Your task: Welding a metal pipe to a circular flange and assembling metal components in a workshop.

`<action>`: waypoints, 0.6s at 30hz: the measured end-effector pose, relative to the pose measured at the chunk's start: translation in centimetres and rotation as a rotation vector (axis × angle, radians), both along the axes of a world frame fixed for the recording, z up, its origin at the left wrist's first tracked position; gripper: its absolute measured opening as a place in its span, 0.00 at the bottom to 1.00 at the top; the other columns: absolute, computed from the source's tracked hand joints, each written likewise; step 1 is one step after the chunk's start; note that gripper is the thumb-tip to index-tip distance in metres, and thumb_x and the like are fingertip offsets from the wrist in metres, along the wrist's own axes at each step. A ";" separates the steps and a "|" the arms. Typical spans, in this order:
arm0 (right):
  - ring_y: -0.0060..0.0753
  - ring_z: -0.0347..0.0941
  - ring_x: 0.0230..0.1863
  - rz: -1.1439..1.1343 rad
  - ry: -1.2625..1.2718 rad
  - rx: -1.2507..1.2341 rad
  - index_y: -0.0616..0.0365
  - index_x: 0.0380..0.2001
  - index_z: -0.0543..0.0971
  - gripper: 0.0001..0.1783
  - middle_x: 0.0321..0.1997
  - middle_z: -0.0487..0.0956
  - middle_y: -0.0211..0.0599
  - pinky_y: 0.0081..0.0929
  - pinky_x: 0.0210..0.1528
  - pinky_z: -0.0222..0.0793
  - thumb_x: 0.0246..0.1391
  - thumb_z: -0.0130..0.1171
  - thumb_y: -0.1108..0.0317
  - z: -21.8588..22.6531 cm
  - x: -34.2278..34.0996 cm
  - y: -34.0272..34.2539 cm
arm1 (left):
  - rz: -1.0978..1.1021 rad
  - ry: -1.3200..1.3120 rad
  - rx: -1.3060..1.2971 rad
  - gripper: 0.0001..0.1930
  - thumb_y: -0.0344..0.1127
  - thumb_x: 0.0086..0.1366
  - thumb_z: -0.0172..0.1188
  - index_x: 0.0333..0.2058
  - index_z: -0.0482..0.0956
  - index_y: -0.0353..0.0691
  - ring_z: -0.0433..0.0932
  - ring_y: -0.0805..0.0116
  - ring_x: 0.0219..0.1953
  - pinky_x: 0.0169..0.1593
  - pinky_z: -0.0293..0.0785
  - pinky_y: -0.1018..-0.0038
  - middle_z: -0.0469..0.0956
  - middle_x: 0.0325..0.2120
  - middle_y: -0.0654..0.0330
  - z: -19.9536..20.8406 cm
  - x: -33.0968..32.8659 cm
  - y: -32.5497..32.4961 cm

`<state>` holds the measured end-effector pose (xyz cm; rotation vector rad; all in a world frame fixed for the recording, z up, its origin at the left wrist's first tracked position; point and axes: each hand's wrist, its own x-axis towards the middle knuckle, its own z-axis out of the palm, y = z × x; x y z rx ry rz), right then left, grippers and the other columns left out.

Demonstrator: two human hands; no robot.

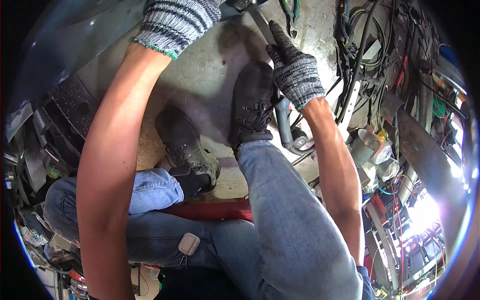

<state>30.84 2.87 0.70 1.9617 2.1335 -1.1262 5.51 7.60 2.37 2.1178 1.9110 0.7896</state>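
Note:
My left hand [179, 21], in a grey-and-black striped knit glove, reaches to the top edge beside a large dark blue-grey metal panel [107, 37]. The frame cuts off its fingers, so its grip is hidden. A matching glove covers my right hand [296, 72], which is closed around a flat grey steel bar-shaped tool [261, 24]. Its exact kind is unclear. The upper end of that tool meets a dark metal part close to my left hand. Below my right hand, a blue-grey cylindrical power-tool body [284, 122] lies beside my black boot [253, 100].
Tangled cables and wire harnesses [357, 55] crowd the right side of the concrete floor [210, 65]. A curved metal sheet [425, 145] stands farther right, near a bright light [425, 212]. Metal scraps [37, 150] lie at left. Something red [215, 210] is under my legs.

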 end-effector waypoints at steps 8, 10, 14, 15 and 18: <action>0.65 0.87 0.42 -0.088 0.086 0.060 0.25 0.78 0.65 0.33 0.44 0.88 0.57 0.51 0.41 0.83 0.74 0.59 0.56 0.3 0.2 -1.6 | -0.173 0.093 -0.126 0.17 0.33 0.69 0.65 0.52 0.84 0.27 0.86 0.44 0.50 0.57 0.82 0.57 0.87 0.46 0.42 2.0 0.3 1.7; 0.63 0.87 0.41 -0.051 0.186 0.262 0.26 0.79 0.65 0.34 0.42 0.87 0.59 0.51 0.41 0.82 0.74 0.59 0.57 -0.7 0.4 -2.4 | -0.123 0.008 -0.136 0.18 0.34 0.69 0.65 0.52 0.84 0.28 0.86 0.43 0.51 0.57 0.82 0.56 0.87 0.47 0.41 2.5 0.6 1.9; 0.64 0.87 0.38 -0.078 0.158 0.088 0.33 0.78 0.66 0.32 0.39 0.87 0.58 0.50 0.37 0.80 0.74 0.60 0.58 0.4 -0.3 -2.7 | -0.162 0.184 -0.037 0.18 0.36 0.70 0.63 0.53 0.84 0.30 0.85 0.43 0.52 0.59 0.82 0.57 0.86 0.51 0.40 2.0 0.5 1.5; 0.65 0.86 0.42 -0.132 0.165 0.078 0.35 0.77 0.67 0.31 0.44 0.87 0.59 0.51 0.42 0.81 0.74 0.57 0.59 0.6 -0.2 -3.5 | -0.163 0.178 0.012 0.17 0.37 0.70 0.63 0.52 0.84 0.31 0.86 0.43 0.50 0.56 0.82 0.55 0.86 0.48 0.40 2.2 0.5 1.7; 0.65 0.85 0.48 -0.176 -0.002 -0.103 0.38 0.76 0.68 0.29 0.50 0.87 0.57 0.52 0.47 0.82 0.75 0.56 0.61 0.5 -0.3 -3.2 | -0.116 0.230 -0.343 0.16 0.36 0.70 0.62 0.50 0.85 0.31 0.86 0.43 0.47 0.54 0.83 0.54 0.87 0.45 0.42 6.2 1.6 1.8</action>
